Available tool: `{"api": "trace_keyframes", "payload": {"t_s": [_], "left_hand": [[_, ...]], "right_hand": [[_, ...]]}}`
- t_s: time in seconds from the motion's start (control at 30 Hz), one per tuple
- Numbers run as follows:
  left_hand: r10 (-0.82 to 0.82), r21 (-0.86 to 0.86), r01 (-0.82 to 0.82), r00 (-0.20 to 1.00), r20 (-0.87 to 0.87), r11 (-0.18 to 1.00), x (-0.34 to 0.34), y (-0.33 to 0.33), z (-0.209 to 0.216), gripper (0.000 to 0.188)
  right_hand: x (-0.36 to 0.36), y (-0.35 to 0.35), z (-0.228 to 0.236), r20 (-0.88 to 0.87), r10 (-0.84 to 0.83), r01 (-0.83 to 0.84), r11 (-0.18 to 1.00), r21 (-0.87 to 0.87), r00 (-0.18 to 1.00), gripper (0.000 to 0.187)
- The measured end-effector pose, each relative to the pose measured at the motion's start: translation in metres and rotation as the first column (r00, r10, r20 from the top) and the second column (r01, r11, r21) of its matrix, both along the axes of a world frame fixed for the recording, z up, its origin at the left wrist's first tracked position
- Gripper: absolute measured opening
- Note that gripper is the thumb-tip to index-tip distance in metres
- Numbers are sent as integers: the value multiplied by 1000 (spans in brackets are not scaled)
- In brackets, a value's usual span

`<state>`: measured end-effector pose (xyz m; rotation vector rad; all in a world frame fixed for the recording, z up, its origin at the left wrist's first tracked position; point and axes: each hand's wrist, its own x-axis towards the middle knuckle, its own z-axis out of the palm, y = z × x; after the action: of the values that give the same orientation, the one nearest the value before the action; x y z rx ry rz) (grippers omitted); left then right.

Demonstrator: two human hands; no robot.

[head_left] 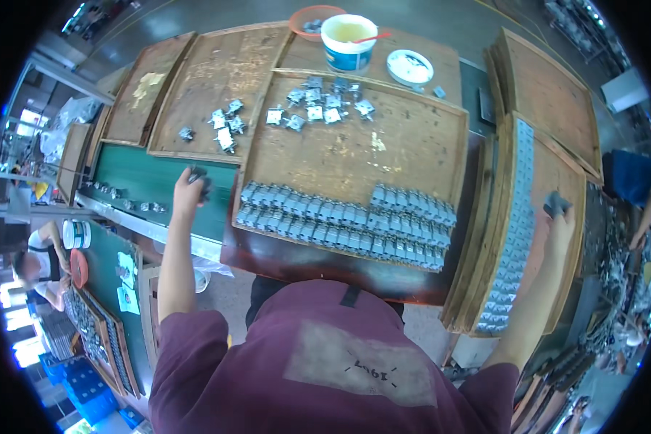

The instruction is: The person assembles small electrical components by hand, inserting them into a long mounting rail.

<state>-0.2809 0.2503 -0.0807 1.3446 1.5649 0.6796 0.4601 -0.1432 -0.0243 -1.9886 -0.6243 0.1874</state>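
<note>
the parts point(340, 233) look dull metal, the tray point(419, 148) scuffed wood — the tabletop point(267, 254) glossy, the bucket point(349, 59) smooth plastic.

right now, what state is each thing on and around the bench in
left hand, closed on dark metal pieces
right hand, gripping grey metal pieces
middle wooden tray, part filled: neat rows nearest, loose pieces farther back
inner left wooden tray, mostly bare, few loose pieces
right wooden tray, rows along its left side
white-and-blue bucket, open, red stick over its rim
orange basin, open, grey pieces inside

Short-slv maroon tee point(257, 369), gry panel point(333, 354)
</note>
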Motion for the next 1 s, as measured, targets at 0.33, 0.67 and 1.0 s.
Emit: {"api": "trace_keyframes", "payload": {"t_s": [0.33,0.67,1.0], "left_hand": [[-430,147,420,902,43,896,185,64,55,34],[-327,194,264,791,517,945,197,6,46,63],[-58,-159,517,379,924,841,201,-151,98,41]], "right_hand": [[-182,56,58,-335,228,-72,904,421,914,35],[-272,58,41,-489,222,-60,944,325,844,29],[-349,106,62,-493,519,-310,840,445,698,28]]}}
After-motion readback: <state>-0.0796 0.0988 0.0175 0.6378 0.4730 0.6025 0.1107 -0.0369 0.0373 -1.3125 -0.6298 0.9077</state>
